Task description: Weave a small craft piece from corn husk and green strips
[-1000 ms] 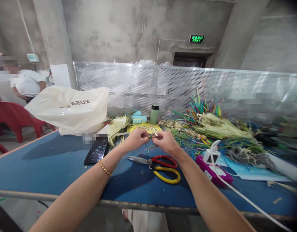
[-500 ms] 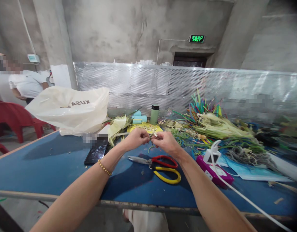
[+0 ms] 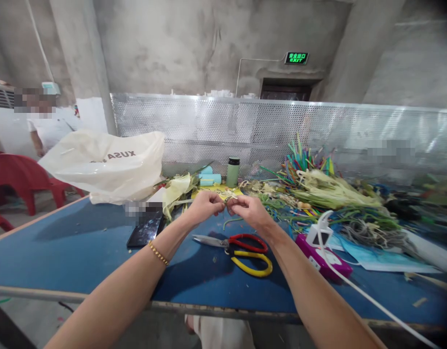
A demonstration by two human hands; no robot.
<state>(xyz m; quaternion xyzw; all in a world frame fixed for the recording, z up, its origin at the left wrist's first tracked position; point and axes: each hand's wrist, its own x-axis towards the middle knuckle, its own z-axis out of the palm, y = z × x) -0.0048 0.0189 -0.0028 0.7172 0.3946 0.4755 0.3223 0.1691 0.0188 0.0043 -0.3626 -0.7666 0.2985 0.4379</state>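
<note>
My left hand (image 3: pixel 206 207) and my right hand (image 3: pixel 249 210) meet above the middle of the table. Thumbs and fingers of both are pinched together around a small pale piece of dried husk (image 3: pixel 231 197), mostly covered by the fingertips. A thin green strand (image 3: pixel 231 221) curves just below the fingers. Nearest to me lie scissors (image 3: pixel 228 243) with one red and one yellow handle, blades pointing left, touched by neither hand. Behind the hands is a yellow sheet (image 3: pixel 218 187) with pale scraps on it.
A white plastic bag (image 3: pixel 110 169) and a dark tablet (image 3: pixel 145 230) lie left. At the back stands a green bottle (image 3: pixel 232 173). To the right are heaped husks (image 3: pixel 332 189), wires (image 3: pixel 369 232) and a purple power strip (image 3: pixel 302 247) with a white cable. A person (image 3: pixel 51 126) stands far left.
The hands stay in place while the fingers shift slightly; the right fingers curl closer to the left, and the green strand swings more sideways. The person at far left has moved right.
</note>
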